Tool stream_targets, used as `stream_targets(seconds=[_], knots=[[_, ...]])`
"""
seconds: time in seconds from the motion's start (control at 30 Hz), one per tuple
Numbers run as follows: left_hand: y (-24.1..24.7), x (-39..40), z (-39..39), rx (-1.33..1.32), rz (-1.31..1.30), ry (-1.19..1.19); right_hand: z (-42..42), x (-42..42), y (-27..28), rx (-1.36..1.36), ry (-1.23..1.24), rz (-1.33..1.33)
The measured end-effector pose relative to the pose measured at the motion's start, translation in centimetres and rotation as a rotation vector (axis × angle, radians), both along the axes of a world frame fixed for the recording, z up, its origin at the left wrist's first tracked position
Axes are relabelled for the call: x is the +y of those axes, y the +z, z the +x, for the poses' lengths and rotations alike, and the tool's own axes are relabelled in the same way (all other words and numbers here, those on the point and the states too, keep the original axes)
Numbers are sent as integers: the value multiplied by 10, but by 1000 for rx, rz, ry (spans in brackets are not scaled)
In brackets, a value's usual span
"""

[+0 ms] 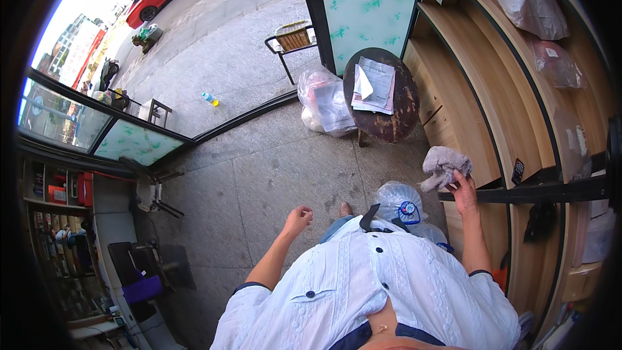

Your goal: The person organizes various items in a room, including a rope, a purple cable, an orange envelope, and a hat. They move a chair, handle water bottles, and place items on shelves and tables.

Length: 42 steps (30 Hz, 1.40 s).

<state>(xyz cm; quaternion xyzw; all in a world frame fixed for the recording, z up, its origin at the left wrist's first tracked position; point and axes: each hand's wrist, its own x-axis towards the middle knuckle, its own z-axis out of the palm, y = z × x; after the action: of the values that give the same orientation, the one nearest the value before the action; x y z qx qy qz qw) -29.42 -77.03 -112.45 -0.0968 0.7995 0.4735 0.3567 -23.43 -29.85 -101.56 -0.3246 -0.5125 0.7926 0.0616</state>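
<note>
A fluffy mauve cloth (444, 165) is pinched in my right hand (465, 193), beside the lower part of the wooden shelf unit (478, 141). My left hand (297, 219) hangs over the tiled floor with its fingers loosely curled and nothing seen in them. Between my body and the shelves stand large clear plastic water bottles with blue caps (409, 210). In front is a dark, worn round stool (384, 126) with papers (376, 85) lying on top.
Clear plastic bags (324, 99) with contents sit left of the stool. A black-framed doorway (243, 115) opens onto paving with a metal-framed chair (292, 40). A remote control (518, 171) and bagged goods (527, 5) are on the shelves. Chairs (146, 189) stand at left.
</note>
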Motion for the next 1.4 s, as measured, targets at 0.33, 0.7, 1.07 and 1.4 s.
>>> stream_targets(seconds=[0.33, 0.7, 1.07, 1.4], knots=[[88, 175, -119, -672, 857, 78, -108, -136, -11, 208, 634, 249], [41, 208, -236, -568, 637, 116, -144, -89, -90, 53, 410, 198], [5, 209, -315, -944, 401, 13, 103, -117, -274, -1124, -79, 249], [-8, 243, -361, -940, 284, -226, 103, -186, -285, -1036, -629, 31]])
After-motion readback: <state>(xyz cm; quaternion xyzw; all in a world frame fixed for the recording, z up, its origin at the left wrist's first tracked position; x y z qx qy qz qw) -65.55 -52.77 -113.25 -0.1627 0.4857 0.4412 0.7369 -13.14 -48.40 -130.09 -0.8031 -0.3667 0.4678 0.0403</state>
